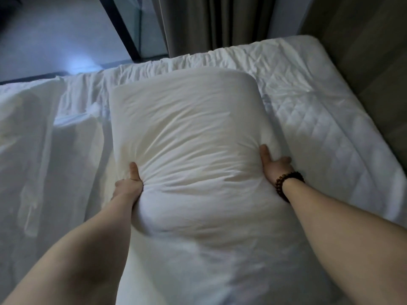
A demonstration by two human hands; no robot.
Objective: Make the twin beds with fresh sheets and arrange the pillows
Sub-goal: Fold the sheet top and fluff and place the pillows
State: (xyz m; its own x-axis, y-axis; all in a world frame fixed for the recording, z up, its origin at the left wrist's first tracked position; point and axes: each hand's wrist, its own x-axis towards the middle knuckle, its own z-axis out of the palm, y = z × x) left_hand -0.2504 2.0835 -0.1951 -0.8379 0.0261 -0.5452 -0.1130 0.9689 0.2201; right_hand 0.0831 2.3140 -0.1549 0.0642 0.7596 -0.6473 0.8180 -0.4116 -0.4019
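Observation:
A large white pillow (pixel 187 133) in a white case lies lengthwise across the middle of the bed, its far end rounded and its near end running under my arms. My left hand (pixel 128 183) pinches the pillow's left side, thumb on top, fabric bunched at the grip. On the right side, my right hand (pixel 274 165) presses against the pillow's edge with thumb up and fingers tucked beneath; a dark bead bracelet circles that wrist. The mattress (pixel 319 115) shows its quilted white cover to the right.
A loose, wrinkled white sheet (pixel 44 133) is heaped on the bed's left part. Grey curtains (pixel 209 23) hang behind the bed, with a dark-framed window (pixel 123 29) to their left. A wall panel (pixel 374 51) borders the bed on the right.

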